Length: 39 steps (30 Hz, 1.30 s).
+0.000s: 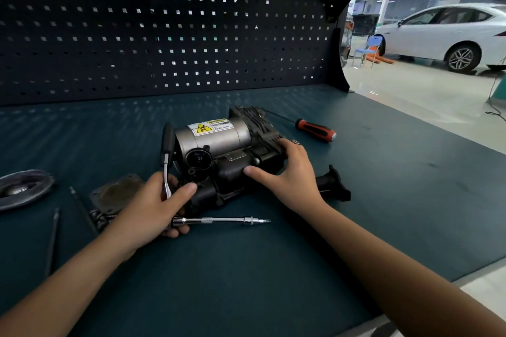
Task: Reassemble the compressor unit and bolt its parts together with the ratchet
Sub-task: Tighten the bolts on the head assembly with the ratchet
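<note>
compressor unit (pixel 219 150) mid teal mat (pixel 246 268) | right hand (pixel 290 169) fingers spread, fairly straight, rests on its dark body | left hand (pixel 153 205) curled round ratchet (pixel 167 145) head, touching unit's near-left end, extension pointing right | screwdriver (pixel 315 129) behind

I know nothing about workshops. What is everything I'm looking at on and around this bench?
compressor unit: one, silver and black, centre of the mat
ratchet: one, chrome with a black handle, left of the compressor unit
extension bar: one, chrome, on the ratchet, pointing right
screwdriver: one, red and black, back right
loose part: one, black, right of the compressor unit
cover plate: one, grey, left
round piece: one, dark grey, far left
thin rods: two, dark, left
mat: one, dark green
pegboard: one, dark, behind
car: one, white, background
chair: one, blue, beside the car
left hand: grips the ratchet
right hand: rests on the compressor unit
</note>
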Tool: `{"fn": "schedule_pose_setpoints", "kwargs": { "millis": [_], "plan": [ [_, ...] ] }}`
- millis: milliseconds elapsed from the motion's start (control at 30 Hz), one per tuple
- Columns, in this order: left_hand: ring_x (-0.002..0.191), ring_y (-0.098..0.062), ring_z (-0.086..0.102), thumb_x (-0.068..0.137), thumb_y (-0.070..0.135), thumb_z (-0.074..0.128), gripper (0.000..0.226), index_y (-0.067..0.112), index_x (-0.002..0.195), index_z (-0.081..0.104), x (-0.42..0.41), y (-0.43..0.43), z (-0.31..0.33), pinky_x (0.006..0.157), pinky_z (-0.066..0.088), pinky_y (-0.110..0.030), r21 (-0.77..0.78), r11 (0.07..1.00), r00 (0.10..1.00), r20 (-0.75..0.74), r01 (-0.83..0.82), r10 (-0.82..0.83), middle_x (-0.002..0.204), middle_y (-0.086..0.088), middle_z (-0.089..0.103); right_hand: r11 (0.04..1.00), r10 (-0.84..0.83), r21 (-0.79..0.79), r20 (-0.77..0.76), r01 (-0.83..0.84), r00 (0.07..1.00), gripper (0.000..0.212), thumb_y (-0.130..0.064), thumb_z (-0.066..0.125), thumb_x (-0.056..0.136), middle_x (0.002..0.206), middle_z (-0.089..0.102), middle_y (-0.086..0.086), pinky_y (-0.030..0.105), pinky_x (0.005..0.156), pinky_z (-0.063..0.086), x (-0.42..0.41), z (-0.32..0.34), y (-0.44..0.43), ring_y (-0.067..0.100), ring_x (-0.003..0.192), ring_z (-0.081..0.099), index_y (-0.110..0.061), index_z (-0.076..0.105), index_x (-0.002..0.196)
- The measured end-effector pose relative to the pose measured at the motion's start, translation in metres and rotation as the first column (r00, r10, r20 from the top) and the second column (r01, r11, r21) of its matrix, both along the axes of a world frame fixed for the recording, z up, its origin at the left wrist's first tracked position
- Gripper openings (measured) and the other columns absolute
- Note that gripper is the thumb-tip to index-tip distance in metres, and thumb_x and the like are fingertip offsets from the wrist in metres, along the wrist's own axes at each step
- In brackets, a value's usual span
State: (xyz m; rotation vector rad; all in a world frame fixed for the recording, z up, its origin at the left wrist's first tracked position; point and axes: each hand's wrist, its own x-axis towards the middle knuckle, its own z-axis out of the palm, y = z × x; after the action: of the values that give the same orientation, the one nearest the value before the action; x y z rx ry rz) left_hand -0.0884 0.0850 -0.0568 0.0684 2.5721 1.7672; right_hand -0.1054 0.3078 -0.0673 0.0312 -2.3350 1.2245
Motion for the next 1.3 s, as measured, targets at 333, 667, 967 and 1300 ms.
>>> {"fn": "schedule_pose_setpoints", "kwargs": {
  "millis": [333,667,967,1300],
  "plan": [
    [0.043,-0.014,0.062,0.087,0.034,0.055,0.025,0.012,0.09,0.044,-0.008,-0.006,-0.003,0.038,0.045,-0.019,-0.001,1.0,1.0,-0.007,0.008,-0.008,0.074,-0.01,0.056,0.997,-0.029,-0.066,-0.001,0.029,1.0,0.079,-0.047,0.077,0.065,0.113,0.041,-0.013,0.006,0.085,0.027,0.0,-0.004,-0.001,-0.003,0.103,0.04,-0.017,0.046,0.132],
    [0.03,-0.013,0.05,0.1,0.021,0.037,0.03,0.01,0.072,0.038,-0.002,-0.019,0.016,0.031,0.033,-0.013,0.188,0.973,0.933,-0.307,-0.135,0.189,0.043,0.001,0.05,0.998,0.061,-0.005,0.039,-0.061,0.997,0.08,-0.035,0.076,0.074,0.13,0.041,-0.007,0.031,0.104,0.038,0.011,-0.005,0.007,0.008,0.123,0.041,-0.015,0.036,0.14],
    [0.035,-0.006,0.051,0.102,0.022,0.029,0.027,0.027,0.075,0.032,0.001,0.011,0.01,0.033,0.037,-0.015,0.23,0.94,0.772,-0.537,-0.252,0.339,0.062,-0.003,0.045,0.997,0.001,0.073,-0.024,0.0,1.0,0.071,-0.035,0.073,0.076,0.128,0.047,-0.002,0.004,0.085,0.024,0.006,-0.006,0.006,0.005,0.114,0.042,-0.014,0.041,0.136],
    [0.034,-0.004,0.05,0.102,0.021,0.027,0.028,0.028,0.075,0.03,0.003,0.014,0.01,0.033,0.035,-0.013,0.241,0.93,0.747,-0.554,-0.279,0.367,0.062,-0.003,0.043,0.998,-0.005,0.065,-0.006,0.006,1.0,0.071,-0.036,0.073,0.074,0.126,0.048,-0.003,0.012,0.089,0.029,0.005,-0.005,0.006,0.007,0.114,0.044,-0.015,0.042,0.135]
  ]
}}
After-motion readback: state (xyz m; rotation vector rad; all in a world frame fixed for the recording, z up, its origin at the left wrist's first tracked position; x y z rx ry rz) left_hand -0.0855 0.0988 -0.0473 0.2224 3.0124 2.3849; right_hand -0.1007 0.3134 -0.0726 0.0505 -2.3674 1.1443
